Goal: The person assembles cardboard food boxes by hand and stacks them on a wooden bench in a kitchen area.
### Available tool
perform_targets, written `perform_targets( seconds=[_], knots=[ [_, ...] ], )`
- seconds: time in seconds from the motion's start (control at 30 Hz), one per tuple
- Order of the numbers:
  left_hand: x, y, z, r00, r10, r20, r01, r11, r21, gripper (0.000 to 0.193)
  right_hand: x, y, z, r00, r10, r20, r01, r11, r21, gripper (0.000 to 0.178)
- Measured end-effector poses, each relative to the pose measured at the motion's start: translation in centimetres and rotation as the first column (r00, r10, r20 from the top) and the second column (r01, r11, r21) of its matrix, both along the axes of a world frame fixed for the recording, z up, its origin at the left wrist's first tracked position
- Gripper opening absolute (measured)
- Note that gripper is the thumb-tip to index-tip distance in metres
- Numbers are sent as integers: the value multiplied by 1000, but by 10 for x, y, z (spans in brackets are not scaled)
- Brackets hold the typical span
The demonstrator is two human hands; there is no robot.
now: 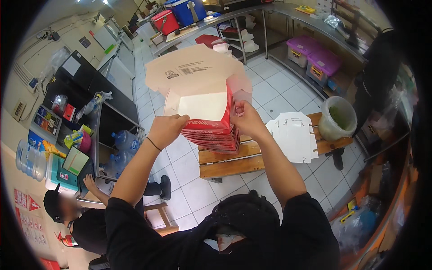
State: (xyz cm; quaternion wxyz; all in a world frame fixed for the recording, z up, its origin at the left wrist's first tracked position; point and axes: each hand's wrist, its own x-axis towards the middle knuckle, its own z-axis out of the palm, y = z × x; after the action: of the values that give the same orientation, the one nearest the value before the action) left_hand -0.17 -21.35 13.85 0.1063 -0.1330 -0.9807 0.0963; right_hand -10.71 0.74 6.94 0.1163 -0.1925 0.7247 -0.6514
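Observation:
A tall stack of nested red cardboard food boxes (216, 140) stands in front of me on a wooden slatted bench. The top cardboard box (202, 105) is folded up, white inside, its kraft-brown lid (184, 67) standing open at the far side. My left hand (167, 130) is closed over the near left rim of that box. At its right side, my right hand (247, 119) pinches the wall near the corner; some fingertips are hidden behind the cardboard. White flat box blanks (291, 137) lie on the bench right of the stack.
The wooden bench (231, 168) also carries a clear bucket (330, 128) with green contents. At left, a seated person (85, 225) is at a desk with a screen (75, 161). Purple-lidded bins (321, 63) sit under a steel counter (310, 24); a dark-clothed person (380, 76) stands right.

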Motion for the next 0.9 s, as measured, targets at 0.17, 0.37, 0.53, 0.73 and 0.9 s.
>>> perform_targets(
  seconds=[0.17, 0.37, 0.53, 0.73, 0.9],
  knots=[
    [-6, 6, -1, 989, 94, 112, -87, 994, -70, 13, -10, -3, -18, 995, 100, 30, -100, 995, -16, 51],
    [-21, 36, 7, 960, -233, 155, 87, 776, 624, 25, -7, -9, -17, 998, 28, -54, -24, 998, 62, 62],
    [-84, 87, 1, 982, 180, 52, -183, 870, 458, 25, -13, -16, -18, 968, 7, -251, 34, 987, 159, 51],
    [-93, 89, 12, 973, 119, 196, -189, 901, 390, 30, -8, -7, 15, 962, -207, -179, 241, 949, 202, 22],
    [-109, 91, 11, 967, 66, 247, -141, 943, 301, 28, -13, -13, -2, 903, -337, -267, 360, 932, 43, 19]
  ],
)
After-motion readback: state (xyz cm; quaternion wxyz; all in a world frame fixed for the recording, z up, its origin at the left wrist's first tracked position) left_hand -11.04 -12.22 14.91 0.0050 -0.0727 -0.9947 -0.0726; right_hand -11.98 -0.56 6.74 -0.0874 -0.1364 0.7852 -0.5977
